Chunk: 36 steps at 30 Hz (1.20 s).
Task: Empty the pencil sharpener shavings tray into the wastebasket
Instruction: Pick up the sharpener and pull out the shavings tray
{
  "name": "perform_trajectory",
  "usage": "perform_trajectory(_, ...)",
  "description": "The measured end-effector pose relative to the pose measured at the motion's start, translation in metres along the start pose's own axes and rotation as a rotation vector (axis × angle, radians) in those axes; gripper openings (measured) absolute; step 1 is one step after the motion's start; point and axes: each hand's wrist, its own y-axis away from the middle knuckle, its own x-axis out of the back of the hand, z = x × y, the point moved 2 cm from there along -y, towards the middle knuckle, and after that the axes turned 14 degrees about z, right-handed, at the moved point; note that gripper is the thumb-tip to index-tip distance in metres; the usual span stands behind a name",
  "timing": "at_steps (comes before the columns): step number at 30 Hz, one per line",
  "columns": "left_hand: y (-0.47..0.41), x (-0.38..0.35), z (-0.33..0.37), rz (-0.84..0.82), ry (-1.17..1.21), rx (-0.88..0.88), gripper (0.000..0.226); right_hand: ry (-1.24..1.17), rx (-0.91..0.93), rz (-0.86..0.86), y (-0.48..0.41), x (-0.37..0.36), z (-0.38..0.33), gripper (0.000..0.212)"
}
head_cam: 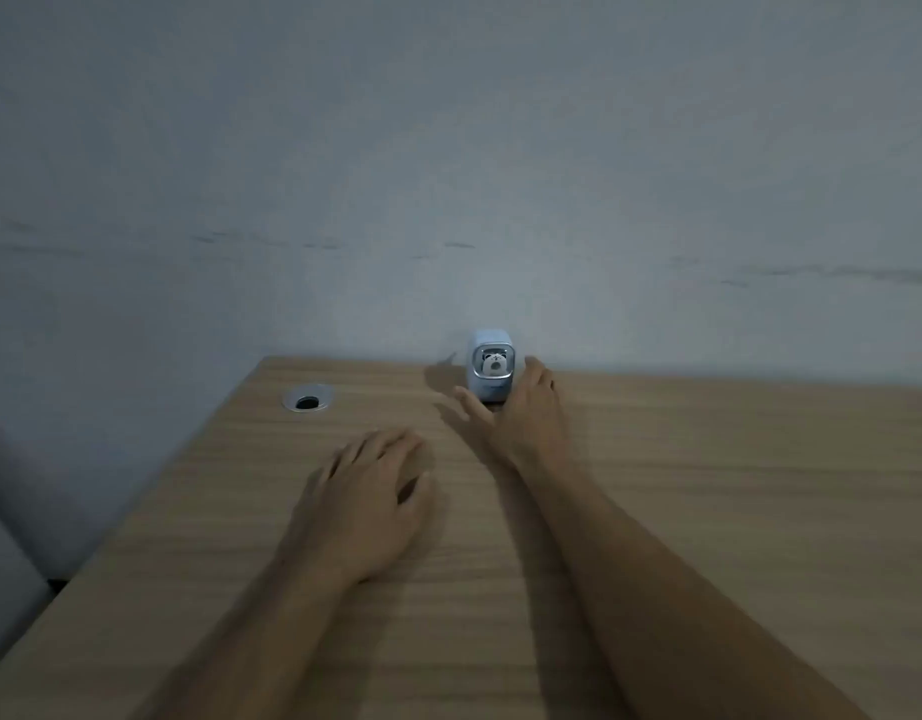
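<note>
A small pale blue pencil sharpener [491,363] with a round silver-rimmed front and a little panda face stands upright at the far edge of the wooden desk [708,485], against the wall. My right hand [521,413] reaches up to it with fingers spread: the thumb lies left of its base, the other fingers rise along its right side. Whether they touch it I cannot tell. My left hand [368,498] rests palm down on the desk, nearer to me and to the left, holding nothing. No wastebasket is in view.
A round metal cable grommet [308,399] is set into the desk at the far left. The desk's left edge runs diagonally toward me, with dark floor beyond it. A bare grey wall [448,174] stands right behind the desk.
</note>
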Motion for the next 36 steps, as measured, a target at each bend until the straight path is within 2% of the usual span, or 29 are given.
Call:
perform_trajectory(3,-0.003,-0.004,-0.003,0.021,0.003,-0.015,0.060,-0.106,-0.073,0.040,-0.017,-0.012,-0.005,0.085)
perform_trajectory(8,-0.008,-0.008,-0.009,0.027,0.041,0.002,0.055,-0.196,-0.182,0.002,-0.025,-0.015,-0.003,0.063)
perform_trajectory(11,-0.007,-0.002,-0.004,0.086,0.156,0.031,0.044,-0.333,-0.226,-0.064,-0.018,0.001,0.007,0.047)
perform_trajectory(13,-0.005,0.005,-0.001,0.102,0.261,0.082,0.037,-0.387,-0.188,-0.117,-0.006,0.017,0.010,0.044)
perform_trajectory(18,0.005,0.017,0.002,0.029,0.558,0.102,0.024,-0.536,-0.026,-0.305,0.035,0.067,0.018,0.048)
perform_trajectory(20,0.012,0.018,0.003,-0.035,0.627,0.086,0.026,-0.575,0.021,-0.360,0.052,0.087,0.022,0.056)
perform_trajectory(23,0.020,0.020,0.007,-0.140,0.610,0.023,0.040,-0.639,0.057,-0.442,0.071,0.114,0.028,0.064)
perform_trajectory(26,0.024,0.025,0.012,-0.285,0.688,0.023,0.037,-0.688,0.054,-0.534,0.087,0.132,0.034,0.064)
perform_trajectory(29,0.028,0.028,0.016,-0.366,0.762,0.011,0.041,-0.689,0.071,-0.553,0.099,0.140,0.040,0.069)
perform_trajectory(32,0.029,0.030,0.015,-0.411,0.734,-0.008,0.048,-0.641,0.112,-0.527,0.104,0.144,0.042,0.075)
perform_trajectory(36,0.032,0.032,0.016,-0.396,0.688,-0.029,0.051,-0.586,0.162,-0.499,0.110,0.147,0.043,0.077)
